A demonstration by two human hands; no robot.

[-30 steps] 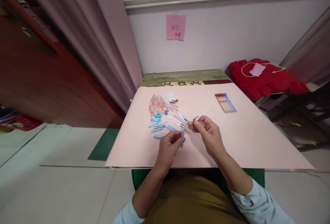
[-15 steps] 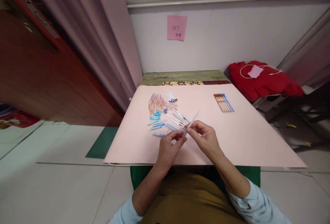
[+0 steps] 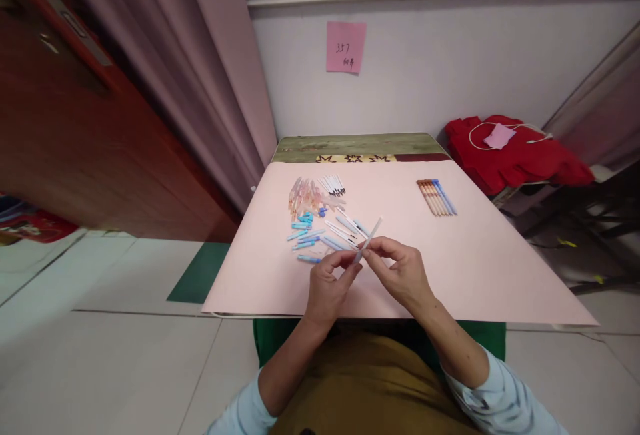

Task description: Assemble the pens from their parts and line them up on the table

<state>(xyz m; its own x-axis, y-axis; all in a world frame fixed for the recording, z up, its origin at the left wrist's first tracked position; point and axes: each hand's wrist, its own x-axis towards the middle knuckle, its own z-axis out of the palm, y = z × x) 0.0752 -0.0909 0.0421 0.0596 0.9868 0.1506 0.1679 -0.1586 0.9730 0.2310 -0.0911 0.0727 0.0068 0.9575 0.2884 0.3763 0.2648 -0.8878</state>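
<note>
A slim whitish pen barrel (image 3: 374, 229) slants up and to the right over the near part of the table. Its bluish lower end is between the fingertips of my left hand (image 3: 327, 281), which is closed in a pinch. Thumb and fingers of my right hand (image 3: 400, 268) also pinch the barrel, slightly higher up. Whether a refill is inside cannot be made out. Just beyond my hands lie white pen refills (image 3: 340, 233) with dark tips and light blue pen barrels (image 3: 334, 243). Several blue pen parts (image 3: 305, 236) are spread to their left.
Pinkish pen parts (image 3: 304, 196) are heaped at the back left, beside a bundle of white refills with black ends (image 3: 333, 185). Brown and blue pens (image 3: 436, 197) form a row on the right of the pink-covered table (image 3: 480, 268). Red cloth (image 3: 520, 161) lies beyond the right edge.
The pen barrel has tilted slightly, and its upper end has moved a little left. Both hands keep their pinch on it. The camera view has shifted slightly.
</note>
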